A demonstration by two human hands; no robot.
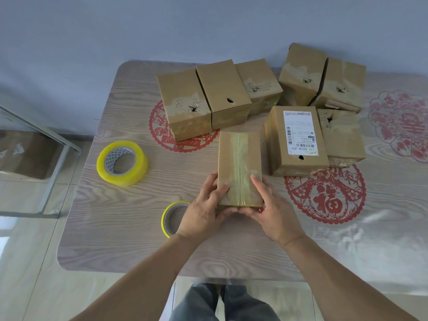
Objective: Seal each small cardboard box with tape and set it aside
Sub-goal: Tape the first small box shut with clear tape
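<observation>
A small oblong brown cardboard box (239,167) lies on the pale wood-grain table (129,228), just in front of the person, with a strip of glossy yellowish tape (239,158) running lengthwise along its top seam; both hands hold its near end; the left hand (206,209) grips the left edge with the thumb laid on top and the fingers curled underneath, and the right hand (273,212) cups the right edge in the same way, thumb on the top face beside the tape. The sealing of this box looks finished or nearly so, and the step in hand appears to be pressing the tape down or lifting the box away; the next move probably calls for carrying it to the group of brown cardboard boxes (222,93) standing toward the far side, where the labelled box (298,140) sits just to its right. A wide roll of yellow-tinted clear tape (122,162) rests well to the left; a second, thinner roll (172,218) lies partly hidden under the left wrist; red paper-cut decorations (324,195) lie flat on the tabletop.
</observation>
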